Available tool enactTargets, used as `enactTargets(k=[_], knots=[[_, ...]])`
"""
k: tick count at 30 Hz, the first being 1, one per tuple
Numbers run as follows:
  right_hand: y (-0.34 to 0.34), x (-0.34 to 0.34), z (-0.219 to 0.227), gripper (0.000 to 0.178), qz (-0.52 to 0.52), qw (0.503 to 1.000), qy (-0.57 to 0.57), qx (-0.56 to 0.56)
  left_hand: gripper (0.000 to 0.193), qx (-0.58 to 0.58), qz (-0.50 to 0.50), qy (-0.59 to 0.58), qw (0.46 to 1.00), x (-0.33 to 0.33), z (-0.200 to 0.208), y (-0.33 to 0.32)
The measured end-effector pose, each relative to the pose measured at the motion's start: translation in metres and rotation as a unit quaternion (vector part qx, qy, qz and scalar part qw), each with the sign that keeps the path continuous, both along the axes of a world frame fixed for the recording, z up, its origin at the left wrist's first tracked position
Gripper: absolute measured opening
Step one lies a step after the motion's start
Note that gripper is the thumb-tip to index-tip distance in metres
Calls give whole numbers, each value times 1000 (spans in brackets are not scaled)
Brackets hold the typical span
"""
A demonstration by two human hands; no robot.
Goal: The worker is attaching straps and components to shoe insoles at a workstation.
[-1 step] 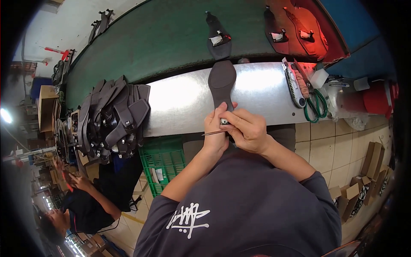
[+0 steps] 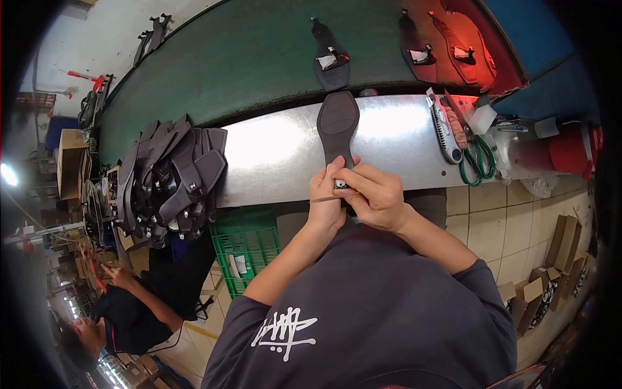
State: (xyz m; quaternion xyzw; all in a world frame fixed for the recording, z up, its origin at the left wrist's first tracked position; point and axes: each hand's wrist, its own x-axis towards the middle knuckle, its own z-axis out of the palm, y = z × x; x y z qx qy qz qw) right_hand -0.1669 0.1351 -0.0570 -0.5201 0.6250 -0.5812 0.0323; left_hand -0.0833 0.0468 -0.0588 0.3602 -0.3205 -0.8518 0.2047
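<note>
Pinching the near end of a dark sandal sole [image 2: 338, 126], the fingers of the left hand [image 2: 326, 198] and right hand [image 2: 374, 194] close around a small light tag there, steadying it on the metal bench [image 2: 272, 155]. Left lies a strap pile [image 2: 170, 178]; right, green scissors [image 2: 478, 162].

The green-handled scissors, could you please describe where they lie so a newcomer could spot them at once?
Start at the shiny metal work surface running in front of the person. Follow it to its right end, past the dark sole held by both hands, to a small clutter of tools. The scissors lie there beside a utility knife; only they have green loop handles.
</note>
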Motion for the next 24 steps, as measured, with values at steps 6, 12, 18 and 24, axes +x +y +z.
enactTargets(k=[6,12,18,24], knots=[[5,-6,10,33,77,974,-205,61,31,-11,-69,-44,997,7,-12,-10],[1,-10,7,29,59,990,-127,12,36,64,-73,11,995,11,-19,-14],[17,-24,21,26,90,874,-472,68,48,44,-192,91,976,18,26,-22],[29,-21,21,44,-25,967,-249,55,60,-50,-103,92,989,20,16,-26]])
